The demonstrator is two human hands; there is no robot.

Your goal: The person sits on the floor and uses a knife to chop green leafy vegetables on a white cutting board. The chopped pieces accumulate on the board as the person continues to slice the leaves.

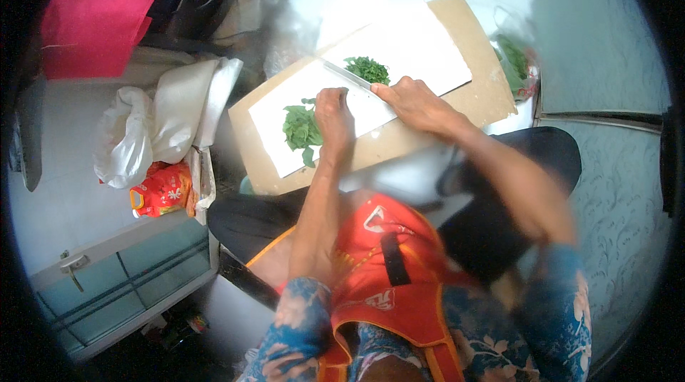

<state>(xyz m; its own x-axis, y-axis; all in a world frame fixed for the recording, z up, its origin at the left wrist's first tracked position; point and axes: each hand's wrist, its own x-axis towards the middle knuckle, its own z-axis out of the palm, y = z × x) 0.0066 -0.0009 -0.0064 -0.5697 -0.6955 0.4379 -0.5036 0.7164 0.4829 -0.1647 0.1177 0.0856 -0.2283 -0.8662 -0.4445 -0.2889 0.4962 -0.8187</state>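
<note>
A white cutting board lies on a larger brown board in front of me. My right hand grips a knife, its blade pointing up and left across the white board. Just beyond the blade sits a small pile of chopped green leaves. With bent fingertips my left hand presses on a bunch of leafy greens left of the blade. Part of the bunch is hidden under that hand.
Clear plastic bags stand behind the board, and a bag of greens is at its right. White bags and a red package are on the left. A teal cabinet borders the right side.
</note>
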